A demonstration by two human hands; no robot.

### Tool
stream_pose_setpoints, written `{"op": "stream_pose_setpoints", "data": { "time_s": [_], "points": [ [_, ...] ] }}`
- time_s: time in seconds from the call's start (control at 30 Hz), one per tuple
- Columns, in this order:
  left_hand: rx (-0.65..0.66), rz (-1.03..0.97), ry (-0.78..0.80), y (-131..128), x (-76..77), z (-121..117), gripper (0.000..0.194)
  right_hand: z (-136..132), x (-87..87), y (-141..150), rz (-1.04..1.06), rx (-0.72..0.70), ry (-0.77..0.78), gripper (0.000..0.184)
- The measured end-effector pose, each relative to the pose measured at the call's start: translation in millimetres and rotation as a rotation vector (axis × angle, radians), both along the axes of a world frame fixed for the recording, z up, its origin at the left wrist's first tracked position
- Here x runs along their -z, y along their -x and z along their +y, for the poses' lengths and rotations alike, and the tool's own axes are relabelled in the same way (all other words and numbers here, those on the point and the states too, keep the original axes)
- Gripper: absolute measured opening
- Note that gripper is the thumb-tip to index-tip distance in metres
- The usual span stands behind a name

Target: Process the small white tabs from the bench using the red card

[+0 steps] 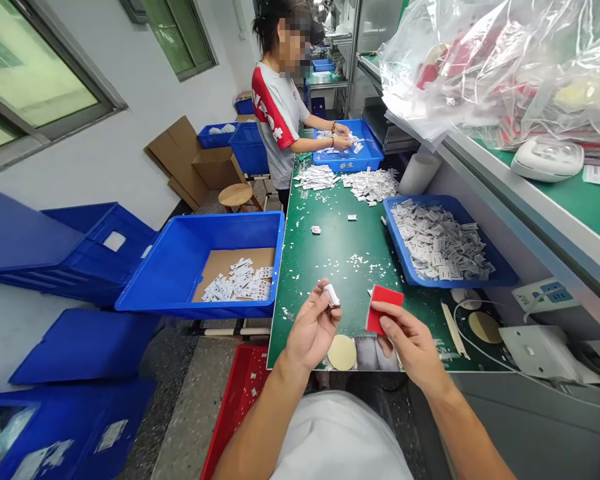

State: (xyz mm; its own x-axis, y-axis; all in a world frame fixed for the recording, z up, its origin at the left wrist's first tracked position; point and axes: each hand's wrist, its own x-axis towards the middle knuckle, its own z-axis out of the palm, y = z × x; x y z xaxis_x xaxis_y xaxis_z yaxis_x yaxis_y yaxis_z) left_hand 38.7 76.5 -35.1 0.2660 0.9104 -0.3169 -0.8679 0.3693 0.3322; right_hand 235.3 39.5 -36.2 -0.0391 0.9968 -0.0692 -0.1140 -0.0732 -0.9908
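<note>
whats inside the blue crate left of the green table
A brown cardboard sheet lines the floor of the blue plastic crate, with a heap of small white printed slips on it. Anything under the cardboard is hidden.

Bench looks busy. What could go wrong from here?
The small white piece pinched in the left hand could slip over the bench edge into the red crate. Loose white scraps on the green mat could mix into the blue tray. The red pad in the right hand might catch scraps if tacky.

1 small white label (332, 295) pinched in left hand (313, 327); 1 red square pad (384, 309) gripped in right hand (410, 343).
</note>
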Motion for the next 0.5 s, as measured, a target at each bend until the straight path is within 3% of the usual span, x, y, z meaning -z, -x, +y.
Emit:
{"op": "stream_pose_setpoints", "data": {
  "time_s": [0.17, 0.23, 0.3, 0.4, 0.5],
  "points": [
    [0.130, -0.081, -0.001, 15.2, -31.3, -30.6, 0.036, -7.1, -31.5, 9.3, -0.023, -0.128, -0.053, 0.038],
    [0.082, -0.024, -0.094, 21.0, -35.8, -37.4, 0.032, -6.8, -45.6, 14.4, -0.051, -0.207, -0.085, 0.032],
    [-0.086, 0.151, -0.293, 26.7, -37.3, -41.9, 0.028, -7.9, -58.8, 25.9, -0.003, -0.200, -0.091, 0.025],
    [-0.475, 0.647, -0.601, 35.4, -36.1, -48.2, 0.023, -15.4, -75.5, 50.5, 0.139, -0.099, -0.037, 0.021],
    [-0.730, 1.044, -0.813, 44.5, -32.9, -55.7, 0.039, -24.7, -87.4, 69.6, 0.172, -0.164, -0.005, 0.025]
  ]
}}
